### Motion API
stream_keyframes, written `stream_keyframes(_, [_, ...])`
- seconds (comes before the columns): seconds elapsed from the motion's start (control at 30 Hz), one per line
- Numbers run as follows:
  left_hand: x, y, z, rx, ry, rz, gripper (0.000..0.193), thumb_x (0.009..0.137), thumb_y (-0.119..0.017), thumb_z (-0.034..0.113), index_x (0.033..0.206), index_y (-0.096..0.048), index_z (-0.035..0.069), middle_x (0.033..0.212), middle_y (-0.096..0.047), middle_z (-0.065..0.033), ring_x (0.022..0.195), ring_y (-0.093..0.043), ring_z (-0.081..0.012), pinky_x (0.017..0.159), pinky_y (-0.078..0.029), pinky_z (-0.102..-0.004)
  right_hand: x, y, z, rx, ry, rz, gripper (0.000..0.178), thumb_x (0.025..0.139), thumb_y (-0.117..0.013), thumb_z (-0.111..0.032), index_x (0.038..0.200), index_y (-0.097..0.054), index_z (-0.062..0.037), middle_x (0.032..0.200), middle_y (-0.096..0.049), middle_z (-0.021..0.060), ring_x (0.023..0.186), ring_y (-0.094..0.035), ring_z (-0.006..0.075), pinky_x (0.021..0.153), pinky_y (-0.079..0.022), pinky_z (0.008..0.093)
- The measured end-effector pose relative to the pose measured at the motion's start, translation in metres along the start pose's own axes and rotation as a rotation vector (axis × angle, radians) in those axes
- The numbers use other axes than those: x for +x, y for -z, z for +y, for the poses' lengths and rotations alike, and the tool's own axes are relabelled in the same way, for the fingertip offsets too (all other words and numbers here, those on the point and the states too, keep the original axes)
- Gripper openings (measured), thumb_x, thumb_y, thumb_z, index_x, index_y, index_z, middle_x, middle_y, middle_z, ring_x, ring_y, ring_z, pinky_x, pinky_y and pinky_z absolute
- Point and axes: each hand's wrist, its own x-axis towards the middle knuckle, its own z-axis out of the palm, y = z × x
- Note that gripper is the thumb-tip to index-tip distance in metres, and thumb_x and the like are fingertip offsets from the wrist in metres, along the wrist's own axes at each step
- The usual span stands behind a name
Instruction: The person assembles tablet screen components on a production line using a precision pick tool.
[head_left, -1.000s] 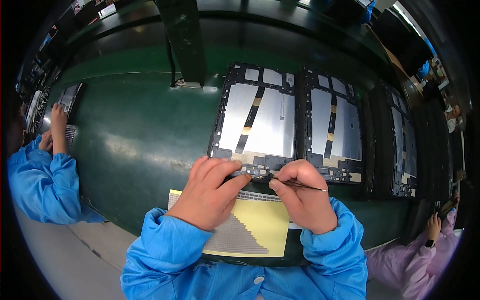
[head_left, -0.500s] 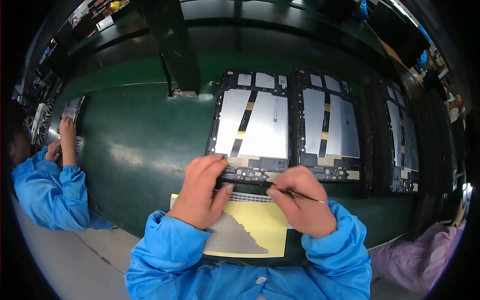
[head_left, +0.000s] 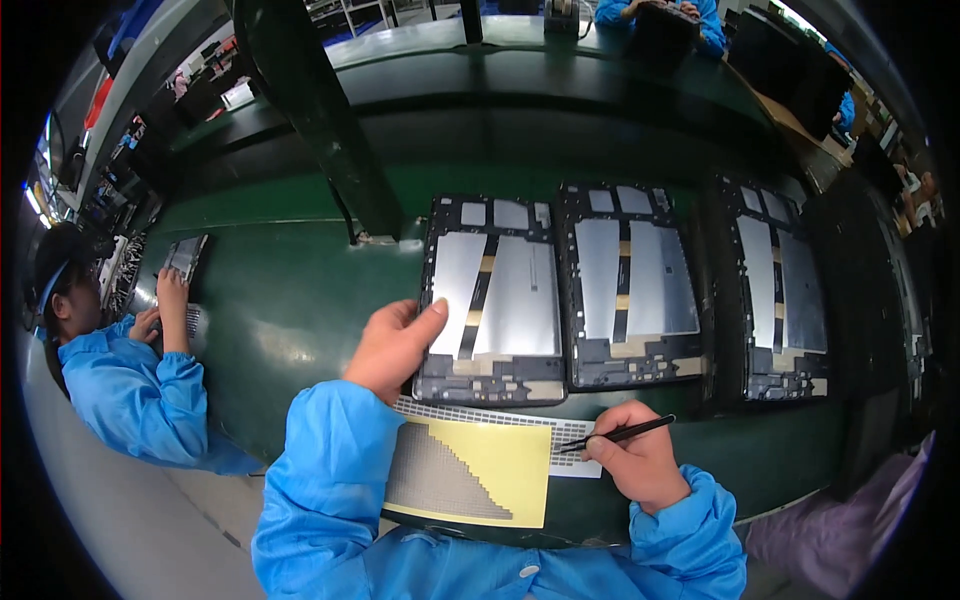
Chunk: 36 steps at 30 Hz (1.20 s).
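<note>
My left hand (head_left: 395, 345) grips the left edge of the nearest tablet housing (head_left: 520, 295), a black frame with a silver back plate and a dark ribbon strip. Its thumb lies over the rim, and the other fingers are mostly hidden at the side. In my right hand (head_left: 640, 460) is a pair of black tweezers (head_left: 637, 430), pinched between thumb and fingers. The tweezer tips point left over a white sheet (head_left: 580, 466) with rows of small grey pads. On top of that sheet lies a yellow sheet (head_left: 515, 450) partly covered with small grey pieces.
A second tablet housing (head_left: 640, 285) stands close on the right, a third (head_left: 780, 290) beyond it, with more dark units farther right. A green post (head_left: 330, 130) rises from the green table (head_left: 270, 310). At the left, a co-worker in a blue sleeve (head_left: 135, 405) handles another panel.
My left hand has moved from the lower part of the nearest housing to its left edge. My right hand has drawn back with the tweezers to the white sheet. The view has shifted.
</note>
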Motion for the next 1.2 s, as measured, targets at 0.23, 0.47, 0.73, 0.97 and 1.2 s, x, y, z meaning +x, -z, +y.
stream_keyframes(0.23, [-0.027, -0.007, 0.007, -0.120, -0.057, 0.002, 0.040, 0.084, -0.061, 0.011, 0.115, -0.048, -0.010, 0.106, -0.061, -0.0140, 0.091, -0.060, -0.0188, 0.080, -0.049, -0.0317, 0.003, 0.008, -0.005, 0.212, -0.065, -0.029, 0.017, 0.083, -0.064, 0.001, 0.093, -0.049, 0.0000, 0.083, -0.058, 0.0075, 0.076, -0.061, 0.0134, 0.068, -0.052, 0.0272])
stream_keyframes(0.47, [-0.100, 0.075, -0.026, -0.158, -0.237, 0.054, 0.050, 0.075, -0.064, 0.011, 0.120, -0.048, -0.005, 0.107, -0.061, -0.0132, 0.096, -0.060, -0.0214, 0.088, -0.046, -0.0321, 0.002, 0.008, -0.009, 0.155, -0.057, -0.121, 0.014, 0.083, -0.063, 0.000, 0.089, -0.050, -0.0020, 0.076, -0.057, 0.0048, 0.071, -0.059, 0.0107, 0.062, -0.048, 0.0242])
stream_keyframes(0.73, [-0.063, 0.146, -0.056, -0.948, -0.036, 0.434, 0.037, 0.092, -0.049, 0.023, 0.118, -0.050, -0.003, 0.112, -0.060, -0.0207, 0.097, -0.062, -0.0342, 0.089, -0.050, -0.0477, -0.001, 0.006, -0.022, 0.083, -0.076, -0.203, 0.014, 0.084, -0.064, -0.004, 0.087, -0.050, -0.0027, 0.073, -0.056, 0.0033, 0.064, -0.054, 0.0080, 0.055, -0.043, 0.0231])
stream_keyframes(0.97, [0.004, 0.173, -0.051, -0.649, -0.178, 0.743, 0.035, 0.093, -0.048, 0.022, 0.114, -0.048, -0.006, 0.104, -0.063, -0.0176, 0.086, -0.066, -0.0304, 0.076, -0.057, -0.0436, -0.011, 0.008, -0.025, 0.070, 0.034, -0.169, 0.014, 0.084, -0.064, -0.002, 0.089, -0.050, -0.0025, 0.079, -0.056, 0.0051, 0.070, -0.055, 0.0095, 0.062, -0.046, 0.0244])
stream_keyframes(1.2, [0.002, 0.290, -0.069, 1.112, -0.024, 0.994, 0.044, 0.089, -0.054, 0.035, 0.087, -0.058, -0.008, 0.069, -0.061, -0.0241, 0.061, -0.063, -0.0314, 0.053, -0.048, -0.0472, -0.025, 0.016, -0.033, 0.106, 0.121, -0.065, 0.016, 0.085, -0.065, -0.005, 0.096, -0.054, -0.0005, 0.091, -0.056, 0.0060, 0.082, -0.053, 0.0104, 0.072, -0.047, 0.0255])
